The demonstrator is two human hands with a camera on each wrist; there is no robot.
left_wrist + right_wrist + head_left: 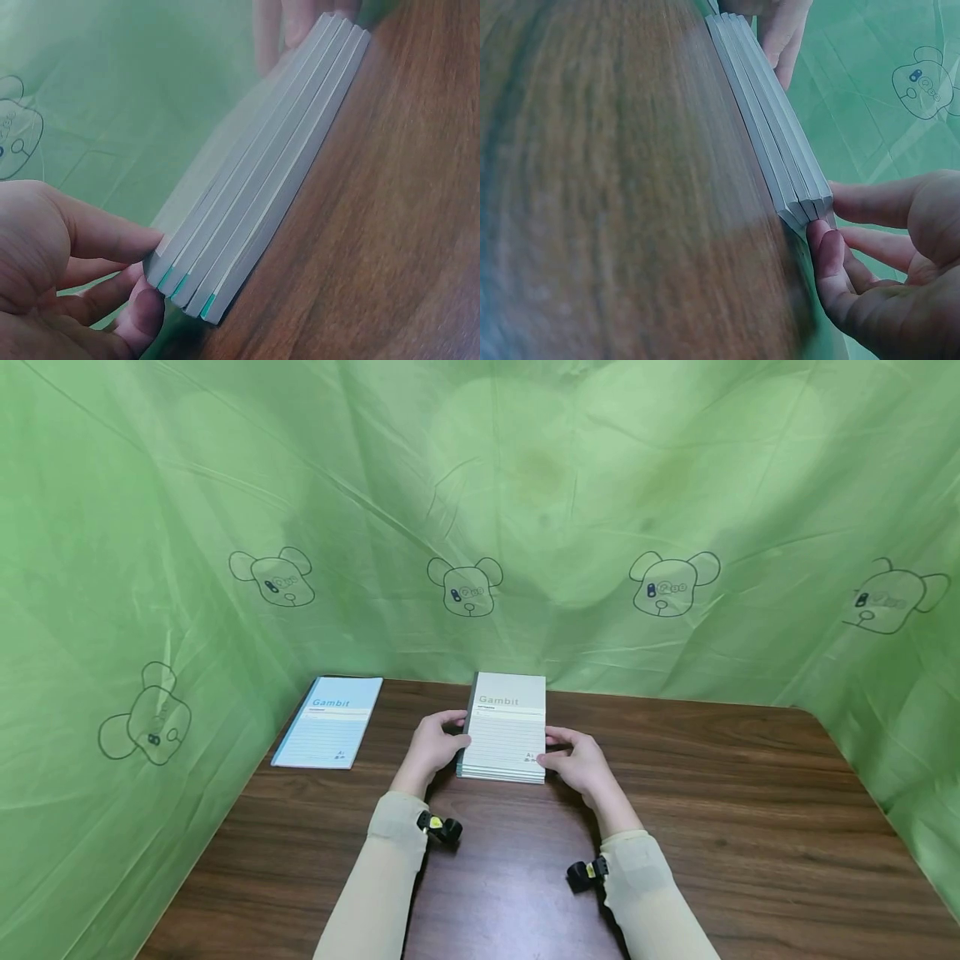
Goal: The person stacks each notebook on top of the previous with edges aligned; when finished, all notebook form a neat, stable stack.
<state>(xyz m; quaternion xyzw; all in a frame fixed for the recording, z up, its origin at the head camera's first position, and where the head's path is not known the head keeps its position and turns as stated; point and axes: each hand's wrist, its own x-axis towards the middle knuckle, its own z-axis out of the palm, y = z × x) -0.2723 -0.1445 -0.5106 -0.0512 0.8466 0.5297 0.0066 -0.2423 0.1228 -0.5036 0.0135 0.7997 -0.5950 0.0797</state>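
Note:
A stack of several grey-white notebooks (504, 727) marked "Gambit" lies on the dark wooden table, a dark spine strip on its left side. My left hand (435, 742) holds the stack by its left edge, the thumb near the front corner. On the opposite edge, my right hand (581, 764) grips it with bent fingers. In the left wrist view, the stacked notebooks (262, 172) show layered page edges and green bits at the spine corner, next to the left fingers (112, 236). The right wrist view has the right fingers (832, 259) against the stack's near corner.
A light-blue "Gambit" notebook (330, 723) lies apart on the left of the wooden table (712, 810). Green cloth (570, 510) printed with bear heads hangs behind and at both sides. Each sleeved wrist carries a small black camera (446, 832).

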